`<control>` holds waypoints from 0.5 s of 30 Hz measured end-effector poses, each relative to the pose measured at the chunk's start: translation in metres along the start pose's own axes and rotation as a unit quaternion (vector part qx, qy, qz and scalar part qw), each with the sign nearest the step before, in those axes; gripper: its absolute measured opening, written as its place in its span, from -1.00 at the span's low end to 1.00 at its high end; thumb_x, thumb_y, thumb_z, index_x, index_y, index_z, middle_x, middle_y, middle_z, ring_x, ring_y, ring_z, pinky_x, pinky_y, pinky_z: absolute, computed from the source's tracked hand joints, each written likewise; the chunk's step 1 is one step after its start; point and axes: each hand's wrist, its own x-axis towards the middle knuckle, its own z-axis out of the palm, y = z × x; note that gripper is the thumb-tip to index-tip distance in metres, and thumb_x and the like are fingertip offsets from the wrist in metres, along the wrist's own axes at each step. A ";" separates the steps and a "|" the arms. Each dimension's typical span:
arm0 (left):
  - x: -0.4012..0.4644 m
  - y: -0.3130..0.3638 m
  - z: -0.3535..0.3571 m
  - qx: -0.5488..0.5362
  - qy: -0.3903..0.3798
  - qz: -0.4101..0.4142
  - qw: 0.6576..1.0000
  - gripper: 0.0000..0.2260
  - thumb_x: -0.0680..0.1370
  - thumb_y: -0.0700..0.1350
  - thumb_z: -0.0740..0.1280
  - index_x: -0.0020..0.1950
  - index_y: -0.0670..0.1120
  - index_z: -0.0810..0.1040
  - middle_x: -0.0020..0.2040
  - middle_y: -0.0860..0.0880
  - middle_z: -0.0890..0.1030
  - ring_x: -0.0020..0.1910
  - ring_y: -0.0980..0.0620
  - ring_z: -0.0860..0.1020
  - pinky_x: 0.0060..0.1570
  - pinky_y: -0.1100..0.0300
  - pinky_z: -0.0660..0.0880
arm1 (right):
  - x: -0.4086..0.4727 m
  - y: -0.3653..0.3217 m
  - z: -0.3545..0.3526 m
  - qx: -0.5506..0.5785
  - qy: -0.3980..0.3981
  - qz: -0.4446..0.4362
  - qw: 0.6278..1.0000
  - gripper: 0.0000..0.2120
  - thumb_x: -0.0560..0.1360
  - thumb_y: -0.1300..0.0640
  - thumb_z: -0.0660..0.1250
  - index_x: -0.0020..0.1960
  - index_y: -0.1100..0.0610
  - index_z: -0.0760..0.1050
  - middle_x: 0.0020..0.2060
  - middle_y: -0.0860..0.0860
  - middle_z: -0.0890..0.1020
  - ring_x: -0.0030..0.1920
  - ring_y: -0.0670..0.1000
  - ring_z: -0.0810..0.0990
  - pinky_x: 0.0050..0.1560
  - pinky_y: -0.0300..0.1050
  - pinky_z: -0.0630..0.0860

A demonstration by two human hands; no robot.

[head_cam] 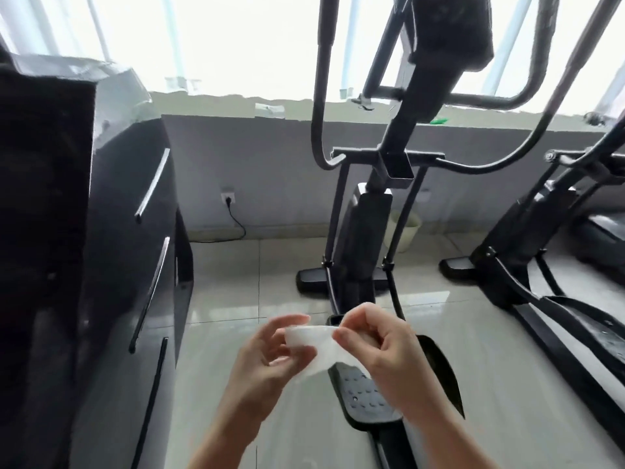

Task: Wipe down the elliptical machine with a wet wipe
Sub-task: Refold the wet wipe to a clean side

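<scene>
Open tiled floor (pixel 236 282) ahead, hemmed by a dark cabinet (pixel 111 231) on the left and a second machine (pixel 541 265) on the right. Elliptical machine (pixel 368 231) dead ahead, its pedal (pixel 365 394) directly beneath the hands. Wet wipe (pixel 314 346) stretched between both, well apart from the frame. Left hand (pixel 267 357) pinching one end, fingers curled; right hand (pixel 382 346) pinching the other, knuckles up, forearms converging.

A single head-worn camera looks forward and down, close above both hands (pixel 324 353), facing the black steel-framed elliptical machine (pixel 368 231) standing near on the glossy pale tiled floor (pixel 236 299)
</scene>
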 end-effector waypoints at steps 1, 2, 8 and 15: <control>0.019 0.000 -0.001 -0.006 0.010 0.003 1.000 -0.56 0.18 -0.04 0.58 0.03 0.03 0.64 -0.14 -0.11 0.69 -0.20 0.06 0.64 -0.22 0.31 0.52 | 0.022 0.003 0.002 0.017 -0.009 -0.009 1.000 -0.84 0.51 0.21 0.40 -0.23 0.10 0.50 -0.51 -0.17 0.44 -0.48 -0.19 0.34 -0.40 -0.36 0.28; 0.036 0.001 -0.001 -0.005 0.020 0.010 1.000 -0.50 0.16 0.00 0.58 0.08 0.03 0.62 -0.12 -0.12 0.69 -0.17 0.04 0.65 -0.20 0.31 0.53 | 0.043 0.005 0.003 0.033 -0.017 -0.019 0.999 -0.84 0.52 0.22 0.38 -0.22 0.10 0.48 -0.50 -0.15 0.46 -0.48 -0.20 0.35 -0.42 -0.35 0.28; 0.122 0.011 0.014 0.008 0.030 0.007 0.999 -0.49 0.22 0.16 0.49 0.07 -0.09 0.61 -0.10 -0.03 0.69 -0.11 0.07 0.63 -0.07 0.28 0.48 | 0.158 0.000 -0.018 0.079 -0.032 -0.044 0.995 -0.84 0.53 0.19 0.37 -0.22 0.05 0.50 -0.50 -0.10 0.48 -0.50 -0.14 0.36 -0.48 -0.28 0.32; 0.210 0.021 0.023 -0.148 0.066 0.006 0.987 -0.38 0.10 0.15 0.66 -0.04 -0.17 0.55 -0.20 -0.10 0.63 -0.19 -0.01 0.64 -0.14 0.10 0.61 | 0.235 0.019 -0.049 0.039 -0.024 0.014 0.999 -0.84 0.53 0.13 0.38 -0.21 -0.03 0.48 -0.42 -0.02 0.58 -0.41 -0.08 0.51 -0.41 -0.12 0.45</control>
